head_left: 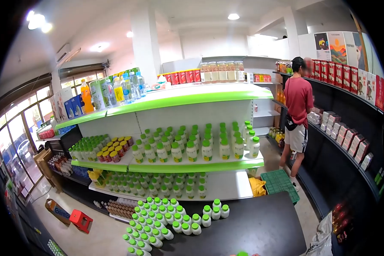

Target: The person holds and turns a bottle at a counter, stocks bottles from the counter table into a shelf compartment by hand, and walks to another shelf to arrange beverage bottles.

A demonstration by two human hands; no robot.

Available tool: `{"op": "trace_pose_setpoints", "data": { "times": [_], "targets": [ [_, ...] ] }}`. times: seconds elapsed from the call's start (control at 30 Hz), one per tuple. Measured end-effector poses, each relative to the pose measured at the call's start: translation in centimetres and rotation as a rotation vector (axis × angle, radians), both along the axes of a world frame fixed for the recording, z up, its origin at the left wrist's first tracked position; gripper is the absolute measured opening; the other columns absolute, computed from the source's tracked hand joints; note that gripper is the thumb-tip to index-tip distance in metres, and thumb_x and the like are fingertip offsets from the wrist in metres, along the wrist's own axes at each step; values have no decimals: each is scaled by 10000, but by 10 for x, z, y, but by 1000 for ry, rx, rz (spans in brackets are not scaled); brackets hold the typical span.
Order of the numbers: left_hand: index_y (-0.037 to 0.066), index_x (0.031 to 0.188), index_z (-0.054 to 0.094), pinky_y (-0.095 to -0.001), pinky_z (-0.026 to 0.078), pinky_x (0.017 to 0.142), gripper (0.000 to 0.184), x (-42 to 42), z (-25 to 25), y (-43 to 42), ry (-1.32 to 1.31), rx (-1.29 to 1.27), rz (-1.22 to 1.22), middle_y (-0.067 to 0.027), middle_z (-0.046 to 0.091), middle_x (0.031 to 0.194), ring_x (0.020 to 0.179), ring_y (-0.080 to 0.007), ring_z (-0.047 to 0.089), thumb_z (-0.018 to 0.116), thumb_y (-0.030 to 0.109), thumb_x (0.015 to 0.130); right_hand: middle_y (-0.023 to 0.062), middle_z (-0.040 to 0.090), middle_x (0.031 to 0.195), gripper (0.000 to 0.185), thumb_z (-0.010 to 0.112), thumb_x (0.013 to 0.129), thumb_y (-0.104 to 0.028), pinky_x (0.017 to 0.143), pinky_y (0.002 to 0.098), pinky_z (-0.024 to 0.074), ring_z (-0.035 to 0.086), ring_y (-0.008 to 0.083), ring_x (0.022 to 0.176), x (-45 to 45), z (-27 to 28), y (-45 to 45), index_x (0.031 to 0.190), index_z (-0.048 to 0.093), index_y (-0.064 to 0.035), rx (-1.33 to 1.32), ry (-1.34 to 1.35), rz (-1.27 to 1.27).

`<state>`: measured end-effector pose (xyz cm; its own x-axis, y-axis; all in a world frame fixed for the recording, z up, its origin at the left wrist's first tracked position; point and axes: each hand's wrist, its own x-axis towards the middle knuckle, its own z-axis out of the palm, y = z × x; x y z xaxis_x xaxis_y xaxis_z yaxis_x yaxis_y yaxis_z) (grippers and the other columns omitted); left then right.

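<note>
Right at the bottom edge, slivers of a hand (256, 254) flank a green cap (242, 254); which hand, how open, gripping or not, I can't tell. Ahead, green-capped bottles (177, 226) crowd the dark worktop (256, 226); beyond, stocked shelves (192, 166), then a person in red (296, 100).

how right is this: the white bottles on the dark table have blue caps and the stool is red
Not quite: the head view shows the white bottles on the dark table with green caps, not blue. The stool is indeed red.
</note>
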<state>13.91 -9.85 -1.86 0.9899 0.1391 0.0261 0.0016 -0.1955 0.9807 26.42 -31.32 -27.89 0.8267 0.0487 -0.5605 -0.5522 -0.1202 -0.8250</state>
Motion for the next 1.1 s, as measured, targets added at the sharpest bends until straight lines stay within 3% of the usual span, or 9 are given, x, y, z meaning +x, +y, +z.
{"op": "trace_pose_setpoints", "data": {
  "times": [0.03,0.1,0.2,0.23,0.33,0.47,0.57,1.07,1.1],
  "targets": [
    [48,1308,444,-355,451,944,704,-7,16,6,42,22,-54,-152,630,1140,1103,-188,582,800,208,722,95,594,730,129,495,835,-29,493,346,499,579,218,620,5,-12,5,917,592,-52,-58,-62,10],
    [49,1323,434,-359,449,950,733,-14,13,13,49,16,-74,-155,627,1150,1111,-200,582,806,215,713,105,606,704,134,503,817,-60,510,368,505,590,232,621,16,-95,2,870,624,-39,-179,-190,26],
    [53,1324,436,-359,452,949,734,-25,-18,15,19,13,6,-153,627,1152,1109,-205,586,805,207,709,126,638,709,159,551,775,-127,546,390,507,601,248,643,16,-130,13,806,670,-25,-541,-327,477],
    [55,1320,439,-358,454,947,726,-31,-29,15,9,15,51,-151,628,1151,1105,-205,588,803,201,709,138,655,693,204,601,717,-179,590,398,507,628,260,679,14,-108,8,764,691,-2,-549,-364,703],
    [65,1319,443,-353,463,937,724,-28,-10,22,121,24,104,-146,631,1147,1098,-202,592,805,194,705,127,683,858,269,648,763,-167,684,369,528,652,250,816,21,-100,14,983,678,-15,-629,-332,1002],
    [76,1325,440,-349,472,922,725,-16,-14,14,-60,48,190,-144,635,1142,1093,-192,593,803,192,708,129,679,822,303,640,781,-216,645,376,515,641,246,758,24,-95,13,995,669,-4,-592,-220,891],
    [77,1328,442,-349,469,925,724,-17,7,10,85,32,124,-137,635,1141,1084,-187,593,801,196,711,131,675,796,333,634,793,-252,616,381,506,633,244,715,25,-94,12,1005,662,4,-577,-194,853],
    [48,1305,453,-354,457,925,705,1,-9,11,-39,16,11,-130,625,1131,1051,-177,578,806,196,713,142,659,662,514,603,858,-433,471,407,459,592,231,500,33,-130,7,1051,629,43,-426,-194,744],
    [50,1307,452,-355,457,924,707,0,-14,11,-25,2,4,-129,624,1134,1054,-173,575,806,194,712,136,638,636,475,616,853,-410,459,394,445,565,219,477,30,-139,12,978,638,48,-432,-64,693]
  ]
}}
